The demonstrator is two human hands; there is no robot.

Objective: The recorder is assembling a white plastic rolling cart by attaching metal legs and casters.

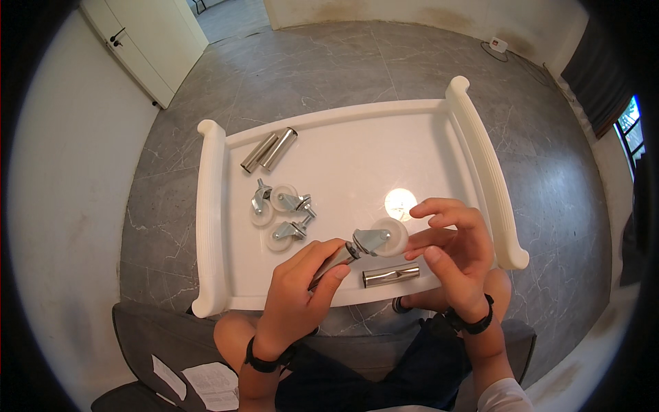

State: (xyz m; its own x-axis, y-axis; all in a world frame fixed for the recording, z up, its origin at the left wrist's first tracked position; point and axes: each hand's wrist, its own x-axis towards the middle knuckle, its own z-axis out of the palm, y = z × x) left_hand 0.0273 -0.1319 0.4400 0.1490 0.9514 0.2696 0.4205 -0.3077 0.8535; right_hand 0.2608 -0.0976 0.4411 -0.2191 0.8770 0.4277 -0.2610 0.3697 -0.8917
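My left hand (302,288) is wrapped round a shiny metal tube (335,264), held at a slant above the white tray table (343,165). At the tube's upper end sits a caster wheel (388,237) with a white wheel and a metal bracket. Beside that wheel, my right hand (453,250) has its fingers apart and curved; whether a fingertip touches the wheel I cannot tell. Another metal tube (391,275) lies on the table below the caster. Farther left rest three loose casters, one of them a white-wheeled caster (280,237) with its threaded stem pointing up right.
Two metal tubes (269,151) lie side by side at the table's far left. Raised white side rails (214,220) edge the table. Paper sheets (211,384) lie on the grey sofa (137,336). A white door (141,48) stands at the back left.
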